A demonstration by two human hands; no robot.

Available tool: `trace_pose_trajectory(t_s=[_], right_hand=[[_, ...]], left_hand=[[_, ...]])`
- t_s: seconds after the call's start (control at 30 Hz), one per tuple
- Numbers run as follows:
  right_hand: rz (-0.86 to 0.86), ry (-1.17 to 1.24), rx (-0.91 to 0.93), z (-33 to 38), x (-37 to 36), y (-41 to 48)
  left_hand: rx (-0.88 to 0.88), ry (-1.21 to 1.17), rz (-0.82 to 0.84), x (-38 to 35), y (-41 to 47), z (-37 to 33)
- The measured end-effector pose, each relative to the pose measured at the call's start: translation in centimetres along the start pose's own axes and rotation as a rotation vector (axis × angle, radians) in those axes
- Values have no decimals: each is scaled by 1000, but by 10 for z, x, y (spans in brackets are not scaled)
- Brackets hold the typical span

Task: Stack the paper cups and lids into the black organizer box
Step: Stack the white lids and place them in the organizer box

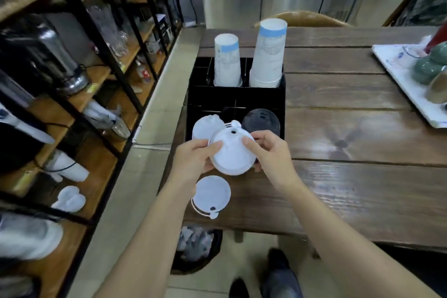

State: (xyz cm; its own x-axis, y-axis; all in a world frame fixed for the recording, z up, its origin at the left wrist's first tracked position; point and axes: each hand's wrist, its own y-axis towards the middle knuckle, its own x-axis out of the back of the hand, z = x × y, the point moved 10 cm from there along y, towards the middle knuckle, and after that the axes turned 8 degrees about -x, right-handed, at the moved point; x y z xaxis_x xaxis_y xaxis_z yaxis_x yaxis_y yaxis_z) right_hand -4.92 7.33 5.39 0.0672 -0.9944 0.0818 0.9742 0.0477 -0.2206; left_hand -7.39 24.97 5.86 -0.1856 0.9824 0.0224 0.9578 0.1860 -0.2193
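The black organizer box (235,97) stands at the left end of a wooden table. Its back slots hold two upside-down stacks of white paper cups, a shorter stack (227,60) on the left and a taller stack (268,55) on the right. In the front slots lean white lids (205,126) and black lids (262,121). Both hands hold a white lid (231,153) just in front of the box: my left hand (193,159) grips its left rim, my right hand (271,152) its right rim. Another white lid (211,195) lies flat on the table below them.
A white tray (396,75) with green ceramic pieces sits at the table's right side. Black metal shelving (79,94) with glassware and more white lids runs along the left. A bin (196,247) stands on the floor under the table edge, and steel counters line the back.
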Motion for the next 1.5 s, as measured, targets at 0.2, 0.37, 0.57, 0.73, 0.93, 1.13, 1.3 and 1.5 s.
trace_pose_trajectory(t_s=[0.2,0.37,0.57,0.73,0.93,1.13,1.3,1.5], right_hand=[[166,136,-253,-47,-48,-9],[206,236,-311,-64,-45,-8],[177,274,-307,-63,-31,0],[140,293,-308,-68,-17,5],[215,368,-285,-63,-12,4],[323,156,-230,-56,-16,2],[292,-4,-201,-59,-20,2],[251,-108,-193,-62,-19,5]], left_hand=[[199,-51,-98,43,-10,52],[89,481,-163,74,-4,85],[-60,1071,645,1,-23,133],[-268,890,369,13,-9,121],[-81,351,258,14,5,90],[117,-46,203,-3,7,90],[205,-193,139,-16,7,92],[239,-156,160,-23,9,90]])
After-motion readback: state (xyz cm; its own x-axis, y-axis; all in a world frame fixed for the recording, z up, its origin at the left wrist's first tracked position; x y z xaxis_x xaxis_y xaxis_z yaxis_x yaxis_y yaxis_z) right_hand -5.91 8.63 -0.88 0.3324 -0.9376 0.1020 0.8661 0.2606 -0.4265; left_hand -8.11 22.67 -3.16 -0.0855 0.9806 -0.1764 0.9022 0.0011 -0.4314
